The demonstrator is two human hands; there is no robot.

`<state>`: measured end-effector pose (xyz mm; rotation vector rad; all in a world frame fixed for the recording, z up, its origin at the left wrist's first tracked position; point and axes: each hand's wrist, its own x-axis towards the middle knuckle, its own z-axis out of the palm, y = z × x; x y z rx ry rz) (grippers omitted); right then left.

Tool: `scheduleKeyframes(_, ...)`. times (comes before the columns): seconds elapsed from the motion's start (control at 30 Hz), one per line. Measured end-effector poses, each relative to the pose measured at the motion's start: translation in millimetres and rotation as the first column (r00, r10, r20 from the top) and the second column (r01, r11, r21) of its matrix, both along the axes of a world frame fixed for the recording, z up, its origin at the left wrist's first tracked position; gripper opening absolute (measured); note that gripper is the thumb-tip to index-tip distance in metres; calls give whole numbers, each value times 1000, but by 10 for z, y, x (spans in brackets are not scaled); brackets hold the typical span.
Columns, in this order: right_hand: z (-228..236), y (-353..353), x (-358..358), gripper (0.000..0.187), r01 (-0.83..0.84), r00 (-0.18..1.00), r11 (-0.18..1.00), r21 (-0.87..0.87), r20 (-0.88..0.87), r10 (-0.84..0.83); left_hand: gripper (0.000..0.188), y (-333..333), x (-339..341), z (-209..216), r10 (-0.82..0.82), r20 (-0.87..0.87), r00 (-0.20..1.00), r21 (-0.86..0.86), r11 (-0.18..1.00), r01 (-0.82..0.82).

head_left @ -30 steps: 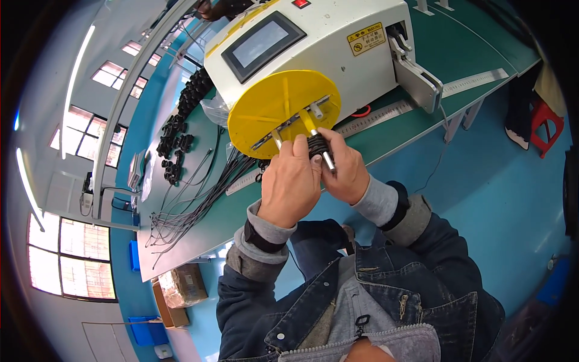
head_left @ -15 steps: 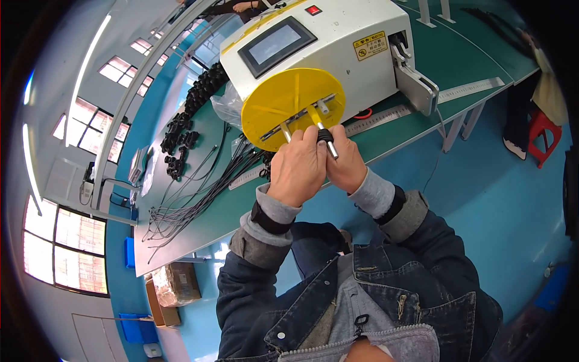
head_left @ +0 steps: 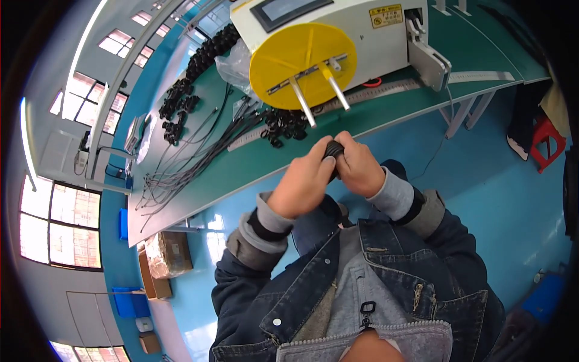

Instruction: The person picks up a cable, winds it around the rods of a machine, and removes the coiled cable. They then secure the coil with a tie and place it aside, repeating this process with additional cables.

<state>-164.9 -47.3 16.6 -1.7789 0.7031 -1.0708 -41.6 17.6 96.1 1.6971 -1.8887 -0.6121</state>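
Note:
A coil of black cable [head_left: 333, 151] is pinched between my two hands, in front of the green table's near edge. Closed round its left side is my left hand [head_left: 303, 180]; my right hand [head_left: 362, 168] grips the right side, fingers partly hidden. Beyond them stands a white winding machine [head_left: 386, 51] with a yellow disc [head_left: 274, 63] on its front. Two metal posts, a left post [head_left: 303, 102] and a right post [head_left: 336, 90], stick out from the disc toward me, bare and apart from my hands.
Black cable coils [head_left: 283, 125] lie below the disc, left of a red-handled tool [head_left: 373, 82]. Long loose cables [head_left: 196, 166] spread across the table's left, with more black coils [head_left: 208, 51] behind. A steel ruler [head_left: 392, 90] runs along the table. A red stool [head_left: 547, 145] stands at right.
The black cable coil has come off the disc's posts, and both hands have drawn it back toward me. The machine now appears higher in view.

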Motion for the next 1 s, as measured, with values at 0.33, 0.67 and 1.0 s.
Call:
scheduleKeyframes(0.33,-361,14,296,13,-7,1000,982,-187,-29,1,35,-13,318,-347,479,-745,463,625,744,237)
scheduleKeyframes(0.67,-565,79,231,20,-65,952,988,-139,-307,19,26,-25,369,-673,272,-572,774,667,703,246)
scheduleKeyframes(1.0,-636,174,432,22,-168,867,981,-95,-487,101,18,167,641,-1102,333,-674,659,604,762,233)
